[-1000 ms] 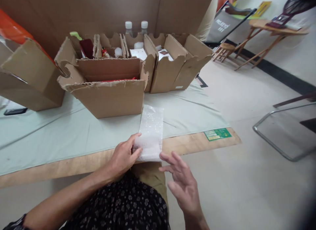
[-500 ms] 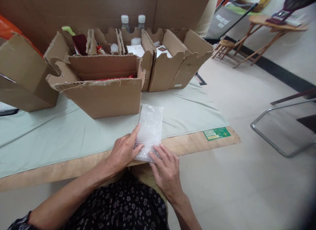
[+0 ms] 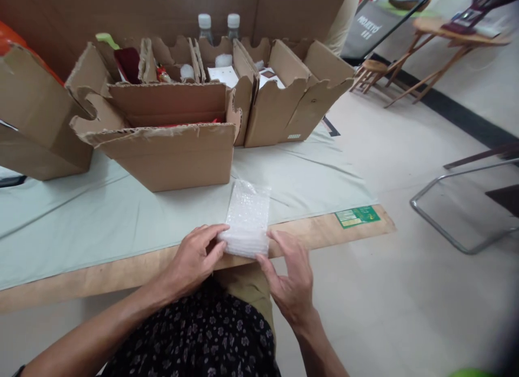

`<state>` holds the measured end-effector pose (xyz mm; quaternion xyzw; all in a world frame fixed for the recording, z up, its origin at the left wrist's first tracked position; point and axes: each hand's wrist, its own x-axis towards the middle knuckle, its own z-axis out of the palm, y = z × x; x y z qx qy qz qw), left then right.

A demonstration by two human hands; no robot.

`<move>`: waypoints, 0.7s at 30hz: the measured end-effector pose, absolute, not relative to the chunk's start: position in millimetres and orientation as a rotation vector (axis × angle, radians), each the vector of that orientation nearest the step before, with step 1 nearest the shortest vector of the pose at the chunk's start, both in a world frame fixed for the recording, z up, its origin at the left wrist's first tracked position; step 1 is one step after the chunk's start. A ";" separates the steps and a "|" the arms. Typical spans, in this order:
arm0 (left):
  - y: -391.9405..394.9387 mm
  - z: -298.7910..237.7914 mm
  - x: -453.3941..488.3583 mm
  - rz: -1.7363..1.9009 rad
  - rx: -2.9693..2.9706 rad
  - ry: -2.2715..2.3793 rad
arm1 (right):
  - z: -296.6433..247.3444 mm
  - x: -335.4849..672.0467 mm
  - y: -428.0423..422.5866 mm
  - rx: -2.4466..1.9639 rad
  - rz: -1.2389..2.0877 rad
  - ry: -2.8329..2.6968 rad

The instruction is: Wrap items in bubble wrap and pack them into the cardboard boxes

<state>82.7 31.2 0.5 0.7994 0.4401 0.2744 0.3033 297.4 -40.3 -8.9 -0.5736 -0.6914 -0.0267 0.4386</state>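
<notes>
A piece of clear bubble wrap (image 3: 249, 207) lies at the front edge of the table, its near end folded or rolled over into a thick band. My left hand (image 3: 198, 254) grips the left end of that band, thumb below and fingers above. At the right end, my right hand (image 3: 292, 277) has its thumb at the lower corner and its fingers, slightly blurred, at the upper one. Whether anything is wrapped inside the fold I cannot tell.
Just beyond the bubble wrap stands a cardboard box (image 3: 170, 155) with something red inside. Behind it, several cardboard bins (image 3: 275, 107) hold various items and two capped bottles (image 3: 205, 27). Another cardboard box (image 3: 44, 118) is at left. A metal-framed chair (image 3: 430, 204) stands at right.
The near end of the bubble wrap has been folded over, away from me, and the piece looks shorter. My hands have moved to the two ends of the fold, the right one outward.
</notes>
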 end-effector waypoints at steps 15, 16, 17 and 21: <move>43.7 2.0 78.7 0.866 2.416 0.962 | -7.8 301.6 -17.5 -1.405 0.113 -1.869; 51.1 -0.3 82.8 0.861 2.405 0.994 | -7.6 303.0 -18.5 -1.437 0.062 -1.833; 59.2 -3.1 87.8 0.845 2.400 1.025 | -7.7 304.0 -19.5 -1.466 0.000 -1.806; 82.5 -9.4 103.0 0.747 2.370 1.151 | -11.8 305.4 -18.9 -1.497 -0.085 -1.926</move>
